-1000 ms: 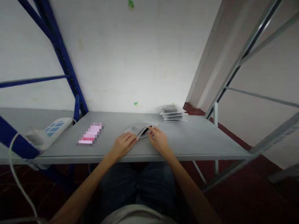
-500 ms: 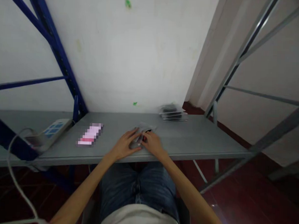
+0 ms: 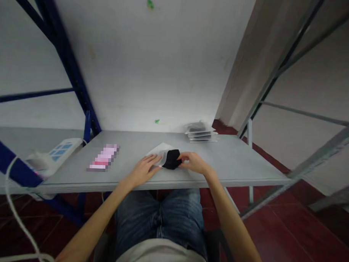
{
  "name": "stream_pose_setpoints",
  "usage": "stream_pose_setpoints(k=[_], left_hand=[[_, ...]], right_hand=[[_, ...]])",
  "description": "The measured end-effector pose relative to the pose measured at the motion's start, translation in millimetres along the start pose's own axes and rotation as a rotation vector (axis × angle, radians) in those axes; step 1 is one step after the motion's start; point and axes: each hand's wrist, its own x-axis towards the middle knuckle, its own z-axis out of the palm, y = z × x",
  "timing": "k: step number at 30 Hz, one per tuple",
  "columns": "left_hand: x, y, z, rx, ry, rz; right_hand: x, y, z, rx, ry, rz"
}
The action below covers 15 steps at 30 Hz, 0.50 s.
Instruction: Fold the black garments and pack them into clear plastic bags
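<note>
A black, flat, folded piece point(image 3: 172, 159), perhaps cloth, shows most of its surface outside a clear plastic bag point(image 3: 162, 155) on the grey shelf top. The bag's left part lies under the fingers of my left hand point(image 3: 144, 169), whose thumb sits apart along the near edge, gripping it. My right hand point(image 3: 193, 162) pinches the right end of the black piece between thumb and fingers. Under the bag, a white sheet-like corner point(image 3: 161, 146) pokes out toward the wall.
A stack of several flat clear packets with dark contents point(image 3: 200, 132) lies at the back right. Left of my hands is a phone with a blurred screen point(image 3: 105, 157). A white power strip point(image 3: 62, 153) with a cable stands beside the blue upright point(image 3: 79, 81).
My right hand has moved right with the black piece, which now shows much more of itself. My left hand has shifted slightly left and flattened over the bag.
</note>
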Motion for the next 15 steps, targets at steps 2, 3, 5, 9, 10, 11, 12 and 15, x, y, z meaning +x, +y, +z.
stream_pose_setpoints(k=[2, 3, 5, 9, 10, 11, 12, 15], left_hand=[[-3, -6, 3.6, 0.050, 0.009, -0.045], [-4, -10, 4.8, 0.080, 0.024, -0.075], [-7, -17, 4.6, 0.132, 0.074, -0.137], [-6, -22, -6.7, 0.130, 0.252, -0.209], [-5, -21, -10.8, 0.125, 0.306, -0.221], [-4, -18, -14.7, 0.125, 0.354, -0.228], [-3, -15, -18.1, 0.129, 0.396, -0.229], [-1, -5, -23.0, 0.128, 0.501, -0.214]], right_hand=[[-3, 6, -7, 0.042, -0.038, 0.030], [-5, 8, -11, 0.050, -0.047, 0.046], [-8, 12, -18, 0.040, -0.053, 0.074], [-9, 13, -21, -0.086, -0.010, 0.100], [-8, 11, -17, -0.131, 0.011, 0.095], [-7, 8, -12, -0.169, 0.033, 0.088], [-6, 4, -4, -0.196, 0.053, 0.080], [-3, -12, 22, -0.247, 0.086, 0.040]])
